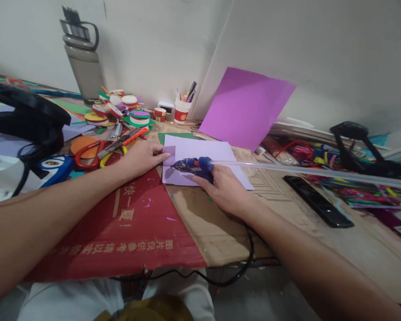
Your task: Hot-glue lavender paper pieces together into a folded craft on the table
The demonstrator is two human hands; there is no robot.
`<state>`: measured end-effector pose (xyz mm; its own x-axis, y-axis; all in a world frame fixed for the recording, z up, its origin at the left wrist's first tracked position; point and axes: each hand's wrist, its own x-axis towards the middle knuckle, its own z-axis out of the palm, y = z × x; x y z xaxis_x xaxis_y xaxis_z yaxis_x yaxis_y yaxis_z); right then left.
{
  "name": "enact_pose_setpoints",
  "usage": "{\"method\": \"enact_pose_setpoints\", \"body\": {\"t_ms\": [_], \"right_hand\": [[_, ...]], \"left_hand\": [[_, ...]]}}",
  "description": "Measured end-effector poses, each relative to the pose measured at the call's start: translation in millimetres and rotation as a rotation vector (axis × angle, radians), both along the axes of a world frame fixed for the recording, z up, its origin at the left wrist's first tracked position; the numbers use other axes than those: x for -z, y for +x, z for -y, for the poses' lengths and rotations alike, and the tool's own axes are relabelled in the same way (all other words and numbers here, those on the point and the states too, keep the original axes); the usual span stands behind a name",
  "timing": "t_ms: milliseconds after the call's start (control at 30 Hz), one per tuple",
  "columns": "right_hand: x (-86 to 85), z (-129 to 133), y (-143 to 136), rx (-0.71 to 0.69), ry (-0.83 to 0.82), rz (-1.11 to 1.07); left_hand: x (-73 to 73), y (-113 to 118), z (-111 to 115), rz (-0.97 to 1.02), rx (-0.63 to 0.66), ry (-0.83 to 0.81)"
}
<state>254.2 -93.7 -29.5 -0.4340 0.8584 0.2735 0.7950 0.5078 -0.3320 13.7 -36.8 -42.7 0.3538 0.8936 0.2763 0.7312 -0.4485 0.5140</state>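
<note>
My right hand (225, 189) is wrapped round a blue hot glue gun (205, 167), a long clear glue stick (287, 168) sticking out of its back. The nozzle points left, at the edge of a small darker purple paper piece (169, 154). That piece lies on a pale lilac sheet (203, 149) on the cardboard. The thumb and fingers of my left hand (149, 156) pinch the left edge of the purple paper. Whether the nozzle touches the paper I cannot tell.
Scissors (92, 154) and a utility knife (120, 142) lie left of my hand, near ribbon rolls (130, 101) and a water bottle (83, 67). A phone (317, 200) rests on the right. A purple sheet (249, 107) leans on the wall. A black cord (250, 249) hangs over the front edge.
</note>
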Motion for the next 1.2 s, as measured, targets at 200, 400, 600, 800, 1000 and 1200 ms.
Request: {"method": "enact_pose_setpoints", "body": {"t_ms": [200, 400, 600, 800, 1000, 1200], "right_hand": [[0.6, 0, -2, 0.009, -0.002, 0.023], [3.7, -1, -12, -0.046, -0.014, -0.018], [4.3, -3, -14, -0.068, -0.024, -0.030], [1.8, -1, -8, -0.032, -0.001, -0.008], [-2.0, 2, -3, 0.004, 0.014, 0.016], [-4.3, 4, -1, 0.023, 0.002, 0.050]], "left_hand": [[-0.6, 1, 0, -0.005, -0.010, -0.009], [-2.4, 2, 1, -0.028, -0.045, -0.002], [-3.9, 2, 2, -0.025, -0.031, 0.016], [-2.7, 2, 1, -0.011, -0.025, 0.024], [-1.8, 2, 1, -0.009, -0.009, 0.005], [-1.0, 1, 1, -0.015, -0.008, 0.004]]}}
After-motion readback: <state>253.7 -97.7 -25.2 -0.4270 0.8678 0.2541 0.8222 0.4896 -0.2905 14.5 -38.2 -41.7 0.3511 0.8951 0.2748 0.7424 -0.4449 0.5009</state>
